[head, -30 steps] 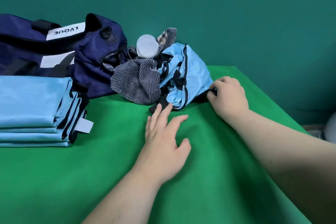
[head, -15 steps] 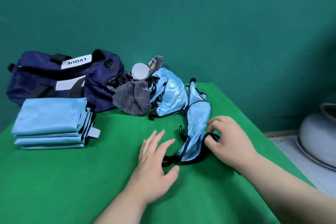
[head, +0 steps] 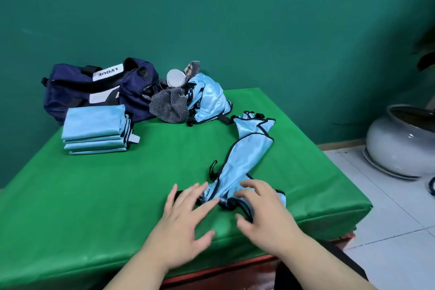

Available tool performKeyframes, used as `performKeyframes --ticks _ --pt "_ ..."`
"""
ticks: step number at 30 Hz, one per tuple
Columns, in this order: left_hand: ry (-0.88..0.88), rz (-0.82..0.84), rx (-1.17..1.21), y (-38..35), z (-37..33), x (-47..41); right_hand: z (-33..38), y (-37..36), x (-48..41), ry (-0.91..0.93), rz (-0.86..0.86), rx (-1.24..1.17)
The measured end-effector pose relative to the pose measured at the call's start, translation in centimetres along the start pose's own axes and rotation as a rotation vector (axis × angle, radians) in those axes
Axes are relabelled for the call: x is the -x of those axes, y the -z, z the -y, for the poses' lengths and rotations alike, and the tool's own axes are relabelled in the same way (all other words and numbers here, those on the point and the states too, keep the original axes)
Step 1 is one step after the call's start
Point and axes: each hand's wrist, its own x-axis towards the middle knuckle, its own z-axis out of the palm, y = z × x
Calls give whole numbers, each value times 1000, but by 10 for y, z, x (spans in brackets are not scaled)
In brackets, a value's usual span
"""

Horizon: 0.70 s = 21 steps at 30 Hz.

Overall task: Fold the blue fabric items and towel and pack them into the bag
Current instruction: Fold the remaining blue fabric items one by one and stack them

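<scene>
While the light blue satin fabric item with black trim lies as a twisted strip on the green padded surface, its near end bunched under both hands, the job at this step, as I judge it, is to open it flat before any fold. The left hand has its grip spread, fingertips touching the bunched end. The right hand arches over the same end with its grip loosely spread too, pinching nothing that I can make out. Best to find the two trimmed corners, draw them apart sideways, and smooth outward with flat palms, since this slippery cloth will likely slide and twist again. Farther off, the stack of folded light blue fabric pieces shows the size to match. Behind it sits the navy duffel bag, and beside that the grey striped towel and a crumpled light blue heap are not yet folded. Compared with half a second ago, the strip has been dragged nearer and stretched long, well apart from the heap. The right hand no longer pinches its edge, and the left, then beside it, now touches it.
</scene>
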Motion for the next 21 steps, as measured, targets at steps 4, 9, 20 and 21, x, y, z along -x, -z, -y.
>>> performKeyframes --ticks 4,9,20,21 --pt "103 -18 34 1 -21 22 -12 12 35 -88 -26 40" --pt "126 -13 55 3 -47 40 -22 23 50 -113 -37 79" --pt "288 -109 116 16 -59 9 -17 8 34 -68 -37 7" --pt "312 -117 112 17 -58 2 -18 5 32 -63 -39 8"
